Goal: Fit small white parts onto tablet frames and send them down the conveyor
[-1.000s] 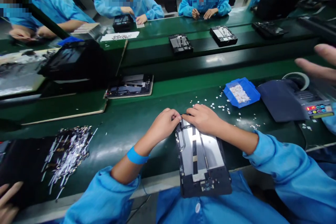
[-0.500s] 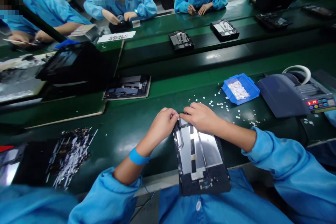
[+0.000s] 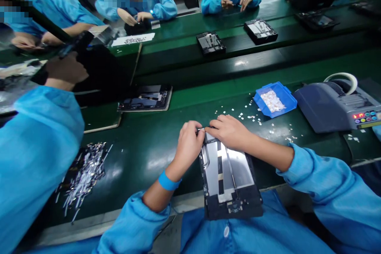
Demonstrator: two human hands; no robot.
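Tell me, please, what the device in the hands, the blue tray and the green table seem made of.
Device: dull black suggests matte plastic; silver areas, probably metal or foil, reflect light brightly.
Tray: likely plastic, smooth; evenly blue, with thin, moulded-looking walls.
Table: glossy, with blurred reflections; perhaps rubber or vinyl covering, but I cannot tell.

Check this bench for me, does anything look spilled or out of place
Possibly spilled: small white pieces lie scattered across the green bench near the blue tray, which holds a heap of similar ones.
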